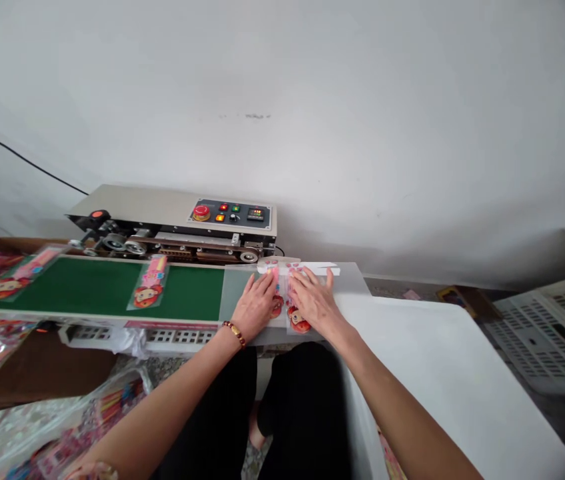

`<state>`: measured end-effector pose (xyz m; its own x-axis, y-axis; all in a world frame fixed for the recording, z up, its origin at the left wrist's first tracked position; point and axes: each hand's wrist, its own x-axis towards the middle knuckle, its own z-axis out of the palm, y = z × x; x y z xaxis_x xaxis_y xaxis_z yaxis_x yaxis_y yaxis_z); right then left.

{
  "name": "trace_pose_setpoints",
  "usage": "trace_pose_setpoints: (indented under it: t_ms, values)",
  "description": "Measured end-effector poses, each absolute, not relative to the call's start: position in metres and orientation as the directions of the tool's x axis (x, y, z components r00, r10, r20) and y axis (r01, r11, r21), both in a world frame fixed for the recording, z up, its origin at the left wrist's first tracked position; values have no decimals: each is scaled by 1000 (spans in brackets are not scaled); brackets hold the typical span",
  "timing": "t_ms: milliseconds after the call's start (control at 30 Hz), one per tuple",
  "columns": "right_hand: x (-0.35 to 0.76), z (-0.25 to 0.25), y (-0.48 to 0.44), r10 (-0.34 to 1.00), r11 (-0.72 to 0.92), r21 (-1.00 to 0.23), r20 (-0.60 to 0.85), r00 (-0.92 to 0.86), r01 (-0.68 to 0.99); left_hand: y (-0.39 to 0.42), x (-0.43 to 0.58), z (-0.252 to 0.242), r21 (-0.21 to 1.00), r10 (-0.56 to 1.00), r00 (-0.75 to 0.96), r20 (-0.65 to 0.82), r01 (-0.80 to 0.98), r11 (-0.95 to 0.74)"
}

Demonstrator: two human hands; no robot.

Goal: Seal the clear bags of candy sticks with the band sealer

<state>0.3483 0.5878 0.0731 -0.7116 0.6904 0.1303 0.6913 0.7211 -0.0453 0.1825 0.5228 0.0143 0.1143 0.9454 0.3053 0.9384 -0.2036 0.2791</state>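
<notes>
My left hand (255,303) lies with its fingers stretched over a clear plastic packet (276,307) with a pink doll-like figure inside. Right beside it, my right hand (313,300) rests with spread fingers on a second such packet (298,321), whose red-haired cartoon head shows below the fingers. Both packets lie on a clear plate (232,287) at the belt's right end. Two more packets, one in the middle (150,283) and one farther left (20,273), lie on the green conveyor belt (82,287).
Behind the belt stands a sealing machine (172,220) with rollers and a lit control panel (230,213). A cardboard box (47,367) of packets is at the left, and a plastic bag (107,413) lies below. White table (432,360) and plastic crates (552,333) are at the right.
</notes>
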Motion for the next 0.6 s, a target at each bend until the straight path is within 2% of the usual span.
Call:
trace_pose_setpoints:
  t_ms: [233, 367, 600]
  values:
    - [346, 60, 584, 718, 689, -39, 171, -675, 724, 516, 156, 16, 224, 963, 142, 229, 955, -194]
    - [357, 53, 584, 735, 669, -41, 180, -653, 742, 511, 133, 12, 238, 972, 65, 225, 964, -120]
    - [312, 57, 591, 653, 755, -71, 161, -740, 652, 485, 67, 11, 193, 962, -114, 248, 979, 66]
